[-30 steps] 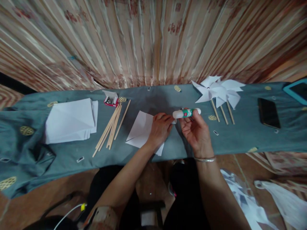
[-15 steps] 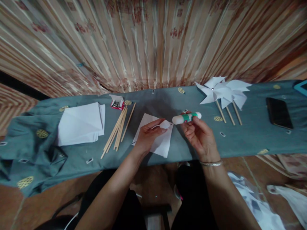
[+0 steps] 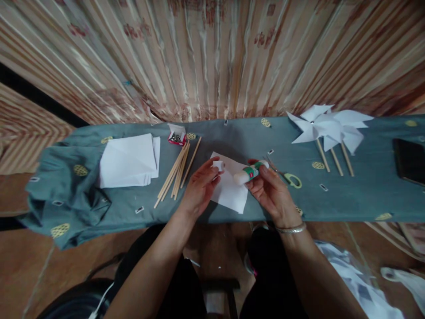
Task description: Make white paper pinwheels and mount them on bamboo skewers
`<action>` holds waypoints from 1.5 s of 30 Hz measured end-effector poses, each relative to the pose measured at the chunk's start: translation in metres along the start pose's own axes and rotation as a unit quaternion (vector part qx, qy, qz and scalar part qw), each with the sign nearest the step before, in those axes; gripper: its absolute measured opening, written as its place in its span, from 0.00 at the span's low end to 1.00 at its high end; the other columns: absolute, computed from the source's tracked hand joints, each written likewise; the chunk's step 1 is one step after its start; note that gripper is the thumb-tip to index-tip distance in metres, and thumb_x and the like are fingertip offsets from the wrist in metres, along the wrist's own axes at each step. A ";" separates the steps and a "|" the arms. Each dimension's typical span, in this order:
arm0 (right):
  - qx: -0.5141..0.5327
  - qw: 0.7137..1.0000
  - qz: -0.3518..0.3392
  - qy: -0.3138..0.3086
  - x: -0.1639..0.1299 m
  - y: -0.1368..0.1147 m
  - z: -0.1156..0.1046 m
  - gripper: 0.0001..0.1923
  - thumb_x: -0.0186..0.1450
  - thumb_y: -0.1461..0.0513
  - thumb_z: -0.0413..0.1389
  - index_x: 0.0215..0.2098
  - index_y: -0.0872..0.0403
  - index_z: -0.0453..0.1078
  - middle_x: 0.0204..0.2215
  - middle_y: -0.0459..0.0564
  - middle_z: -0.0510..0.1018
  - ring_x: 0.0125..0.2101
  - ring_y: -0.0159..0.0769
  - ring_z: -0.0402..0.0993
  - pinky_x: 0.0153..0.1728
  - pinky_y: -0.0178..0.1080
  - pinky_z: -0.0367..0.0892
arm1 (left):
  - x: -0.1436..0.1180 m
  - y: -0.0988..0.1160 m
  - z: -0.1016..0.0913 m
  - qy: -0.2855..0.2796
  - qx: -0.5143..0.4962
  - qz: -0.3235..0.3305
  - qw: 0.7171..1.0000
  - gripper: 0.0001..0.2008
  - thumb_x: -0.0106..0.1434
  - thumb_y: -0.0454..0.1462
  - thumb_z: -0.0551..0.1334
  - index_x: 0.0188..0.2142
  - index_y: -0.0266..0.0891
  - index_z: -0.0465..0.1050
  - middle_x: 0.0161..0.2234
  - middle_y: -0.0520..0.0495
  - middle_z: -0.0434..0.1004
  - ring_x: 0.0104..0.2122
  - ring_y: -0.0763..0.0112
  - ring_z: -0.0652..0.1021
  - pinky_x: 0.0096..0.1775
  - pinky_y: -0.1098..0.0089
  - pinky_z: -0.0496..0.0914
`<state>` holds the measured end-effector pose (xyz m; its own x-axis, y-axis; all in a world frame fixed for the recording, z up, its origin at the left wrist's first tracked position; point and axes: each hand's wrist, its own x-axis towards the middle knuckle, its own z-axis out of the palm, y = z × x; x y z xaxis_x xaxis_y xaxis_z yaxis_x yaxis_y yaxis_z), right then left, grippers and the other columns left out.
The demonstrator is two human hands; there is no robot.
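Observation:
My left hand [image 3: 201, 186] pinches a small white piece of paper [image 3: 218, 165] between thumb and fingers. In my right hand [image 3: 270, 188] is a white and green glue stick [image 3: 250, 172], held tilted with its pale end toward the left hand. A larger sheet of white paper [image 3: 230, 188] lies flat on the cloth below and between both hands. Just past the right fingers lies a pair of scissors with green handles [image 3: 292, 180]; the hand hides part of them.
Thin wooden sticks [image 3: 175, 170] and an open small box of metal pins [image 3: 177, 134] lie left of the hands, beside a stack of white paper [image 3: 128, 159]. Several white paper pinwheels [image 3: 327, 126] and a dark phone [image 3: 410, 159] lie to the right on the green cloth [image 3: 279, 208].
My left hand has drawn back slightly from the glue stick, and the small paper has turned. The glue stick tilts more downward. The scissors now show beside my right hand. The view has shifted.

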<state>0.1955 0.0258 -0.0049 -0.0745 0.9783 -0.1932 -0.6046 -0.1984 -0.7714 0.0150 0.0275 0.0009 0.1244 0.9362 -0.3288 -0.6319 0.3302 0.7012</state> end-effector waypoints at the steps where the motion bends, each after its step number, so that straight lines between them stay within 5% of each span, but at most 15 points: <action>1: -0.006 1.000 -0.002 -0.004 0.000 0.002 0.001 0.14 0.53 0.55 0.69 0.34 0.52 0.77 0.23 0.40 0.80 0.22 0.26 0.77 0.27 0.26 0.77 | 0.000 0.002 -0.001 0.016 -0.003 0.000 1.000 0.10 0.56 0.32 0.68 0.40 0.39 0.78 0.37 0.50 0.81 0.33 0.78 0.78 0.38 0.77 0.69; 6: 0.018 0.999 0.029 0.007 -0.003 0.008 0.009 0.16 0.48 0.58 0.73 0.31 0.54 0.76 0.23 0.41 0.82 0.21 0.26 0.78 0.25 0.23 0.76 | -0.005 0.010 -0.002 0.051 -0.049 -0.019 0.997 0.05 0.56 0.30 0.67 0.34 0.35 0.76 0.35 0.48 0.81 0.35 0.76 0.79 0.42 0.75 0.72; 12: 0.003 0.999 0.047 -0.006 -0.009 0.011 0.020 0.14 0.48 0.63 0.72 0.32 0.53 0.77 0.28 0.43 0.83 0.27 0.30 0.82 0.31 0.26 0.78 | -0.012 0.014 -0.007 0.037 -0.058 -0.008 0.998 0.11 0.54 0.28 0.68 0.38 0.36 0.76 0.36 0.51 0.81 0.38 0.76 0.80 0.50 0.72 0.72; 21: -0.064 0.997 0.046 -0.023 -0.011 0.015 0.023 0.14 0.49 0.62 0.72 0.33 0.52 0.77 0.29 0.42 0.82 0.28 0.29 0.82 0.33 0.28 0.79 | -0.014 0.016 -0.014 0.025 -0.042 0.010 0.999 0.15 0.47 0.31 0.74 0.36 0.37 0.80 0.35 0.53 0.80 0.32 0.80 0.76 0.38 0.79 0.71; 32: -0.185 0.982 0.001 -0.029 -0.012 0.016 0.019 0.17 0.48 0.58 0.73 0.34 0.51 0.76 0.32 0.43 0.80 0.28 0.28 0.77 0.33 0.32 0.74 | -0.020 0.014 -0.019 0.021 0.109 0.116 0.987 0.16 0.46 0.35 0.75 0.37 0.42 0.82 0.34 0.52 0.82 0.35 0.75 0.77 0.41 0.73 0.69; 45: -0.152 0.985 0.069 -0.045 -0.015 0.025 0.028 0.17 0.49 0.56 0.72 0.34 0.52 0.77 0.29 0.43 0.80 0.24 0.27 0.77 0.27 0.30 0.74 | -0.027 0.020 -0.026 -0.003 0.214 0.100 0.972 0.14 0.47 0.37 0.74 0.35 0.41 0.81 0.32 0.51 0.81 0.32 0.73 0.77 0.38 0.71 0.71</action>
<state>0.1598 0.0084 -0.0043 -0.2184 0.9393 -0.2646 -0.3195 -0.3250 -0.8901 -0.0212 0.0055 0.0072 0.0369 0.9871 -0.1558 -0.2672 0.1600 0.9503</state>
